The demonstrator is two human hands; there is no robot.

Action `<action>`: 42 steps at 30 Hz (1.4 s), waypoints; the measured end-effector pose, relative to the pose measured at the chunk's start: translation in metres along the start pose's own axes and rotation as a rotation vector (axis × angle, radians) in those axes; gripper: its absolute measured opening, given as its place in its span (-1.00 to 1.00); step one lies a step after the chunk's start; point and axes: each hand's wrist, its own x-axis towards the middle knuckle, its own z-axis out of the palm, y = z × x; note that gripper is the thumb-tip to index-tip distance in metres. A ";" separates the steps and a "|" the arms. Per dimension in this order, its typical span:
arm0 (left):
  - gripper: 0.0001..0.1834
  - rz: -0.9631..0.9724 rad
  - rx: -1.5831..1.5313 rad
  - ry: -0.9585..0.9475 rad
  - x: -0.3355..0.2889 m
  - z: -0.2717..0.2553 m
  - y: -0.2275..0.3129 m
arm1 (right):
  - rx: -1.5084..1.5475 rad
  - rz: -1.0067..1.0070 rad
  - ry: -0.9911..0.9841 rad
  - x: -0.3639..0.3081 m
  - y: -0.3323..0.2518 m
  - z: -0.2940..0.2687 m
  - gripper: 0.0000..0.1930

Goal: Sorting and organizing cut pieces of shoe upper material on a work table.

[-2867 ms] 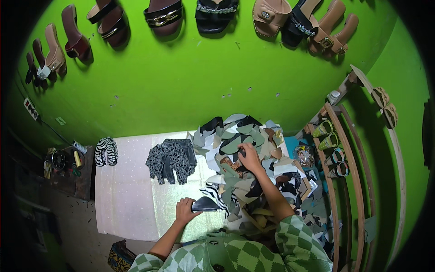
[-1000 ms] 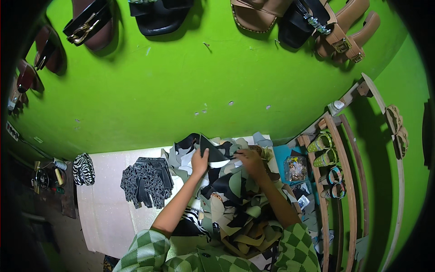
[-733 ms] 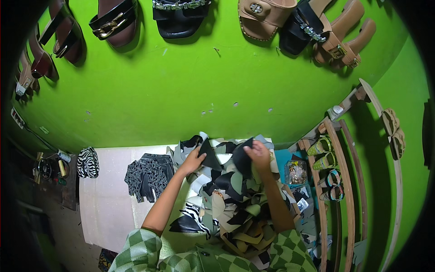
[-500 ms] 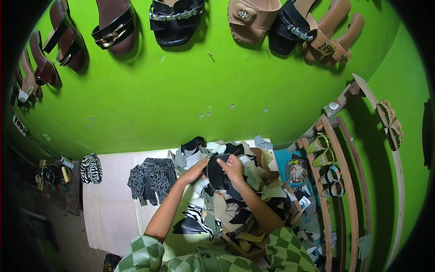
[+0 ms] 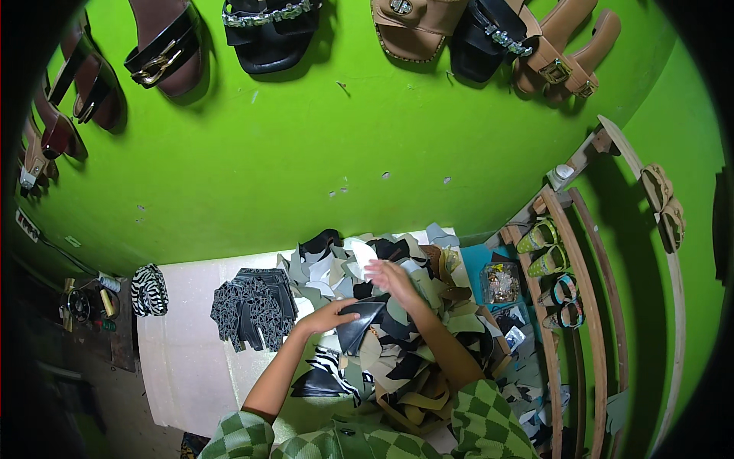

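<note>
Left hand (image 5: 330, 315) pinching glossy black piece (image 5: 359, 321), right hand (image 5: 390, 277) over mixed cut scraps (image 5: 382, 344) — flat, angular

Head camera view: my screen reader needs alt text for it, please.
A person's left hand holds a dark cut piece over a heap of cut material pieces on a white table, the right hand above the heap. Sandals hang on the green wall behind.
</note>
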 end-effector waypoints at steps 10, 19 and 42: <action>-0.46 -0.199 -0.302 0.009 -0.027 0.014 -0.020 | -1.482 -0.300 0.355 0.049 -0.009 -0.067 -0.19; -0.58 -0.278 -0.424 0.131 -0.067 0.018 -0.044 | -1.952 -0.492 -0.094 -0.087 -0.011 -0.017 -0.66; -0.62 -0.317 -0.368 0.123 -0.136 0.053 -0.081 | -2.161 -0.395 0.254 -0.062 0.029 0.022 -0.70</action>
